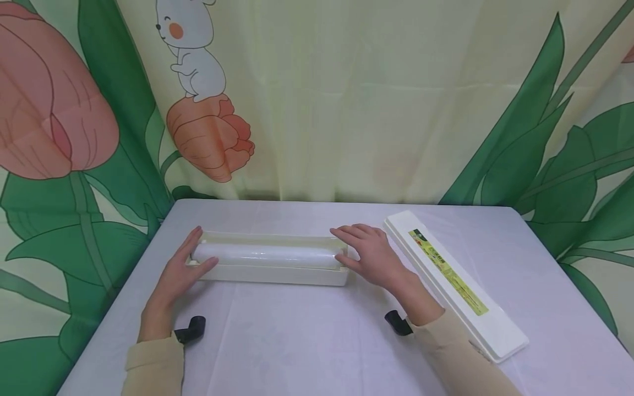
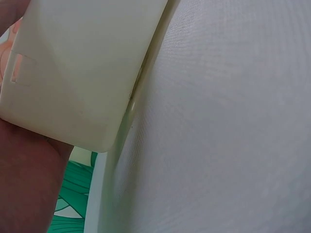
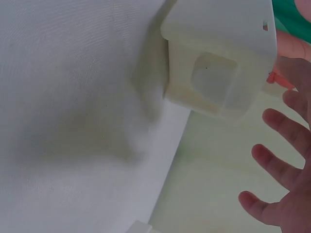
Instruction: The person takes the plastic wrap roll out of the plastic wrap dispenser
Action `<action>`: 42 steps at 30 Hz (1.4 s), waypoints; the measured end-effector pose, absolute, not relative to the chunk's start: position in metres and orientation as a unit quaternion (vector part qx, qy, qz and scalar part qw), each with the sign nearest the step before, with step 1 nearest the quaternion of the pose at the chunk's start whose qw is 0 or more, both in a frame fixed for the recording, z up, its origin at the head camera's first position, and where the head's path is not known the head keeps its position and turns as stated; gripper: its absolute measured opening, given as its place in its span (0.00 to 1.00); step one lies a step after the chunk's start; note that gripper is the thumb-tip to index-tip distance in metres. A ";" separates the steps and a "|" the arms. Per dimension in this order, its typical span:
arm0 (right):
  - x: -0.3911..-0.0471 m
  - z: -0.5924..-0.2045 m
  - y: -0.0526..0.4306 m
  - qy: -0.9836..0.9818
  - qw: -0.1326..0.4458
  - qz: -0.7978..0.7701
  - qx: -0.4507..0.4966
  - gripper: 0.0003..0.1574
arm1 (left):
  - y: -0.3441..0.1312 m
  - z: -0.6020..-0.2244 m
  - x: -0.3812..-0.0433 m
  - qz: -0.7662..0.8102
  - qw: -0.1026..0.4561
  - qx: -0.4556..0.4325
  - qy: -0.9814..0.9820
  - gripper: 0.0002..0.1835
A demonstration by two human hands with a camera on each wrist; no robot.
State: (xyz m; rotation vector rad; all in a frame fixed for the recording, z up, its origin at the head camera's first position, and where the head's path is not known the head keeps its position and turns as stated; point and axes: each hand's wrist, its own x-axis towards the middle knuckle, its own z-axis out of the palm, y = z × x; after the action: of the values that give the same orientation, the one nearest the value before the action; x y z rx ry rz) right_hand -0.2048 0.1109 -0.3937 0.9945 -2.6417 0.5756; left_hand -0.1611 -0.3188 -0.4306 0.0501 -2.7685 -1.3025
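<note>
At the far left, a large pink tulip (image 1: 54,93) was printed on the cloth backdrop, with a small white animal on a carrot farther along. Below, on the white-covered desk (image 1: 297,341), the left hand (image 1: 180,269) lay against the left end of an open cream box (image 1: 272,276), its fingers straight and its thumb reaching over the front edge. A black fitting (image 1: 192,330) showed at that wrist. The box sat left of the desk's middle, and a shiny white roll (image 1: 272,254) lay lengthwise inside it. At the box's right end the right hand (image 1: 369,256) was spread, fingers apart; whether its thumb touched the box could not be told. Farther right, a long white lid (image 1: 430,269) rested slantwise on the desk, bearing a yellow-green label (image 1: 448,272), near the right forearm. Green leaves (image 1: 525,137) filled the backdrop's right side.
</note>
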 end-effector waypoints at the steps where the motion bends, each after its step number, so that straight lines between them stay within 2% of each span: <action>1: -0.205 -0.393 0.109 -0.908 0.124 0.197 0.348 0.34 | -0.319 -0.431 -0.161 -0.425 0.043 0.016 -0.904 0.51; 16: -0.214 -0.392 0.085 -0.894 0.084 0.167 0.407 0.29 | -0.320 -0.431 -0.161 -0.431 0.043 0.014 -0.901 0.51; 21: -0.218 -0.393 0.079 -0.898 0.052 0.154 0.409 0.27 | -0.319 -0.429 -0.162 -0.434 0.038 0.014 -0.900 0.51; 27: -0.220 -0.393 0.073 -0.903 0.022 0.139 0.406 0.29 | -0.318 -0.428 -0.161 -0.432 0.036 0.019 -0.901 0.51; 42: -0.227 -0.397 0.067 -0.902 0.004 0.118 0.415 0.34 | -0.318 -0.429 -0.162 -0.431 0.038 0.019 -0.901 0.51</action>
State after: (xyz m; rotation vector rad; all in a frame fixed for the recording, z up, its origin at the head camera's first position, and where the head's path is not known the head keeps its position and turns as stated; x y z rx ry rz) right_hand -0.2270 0.0668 -0.3967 1.3008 -2.8260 0.3694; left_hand -0.1624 -0.3182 -0.4291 0.0582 -2.7646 -1.3215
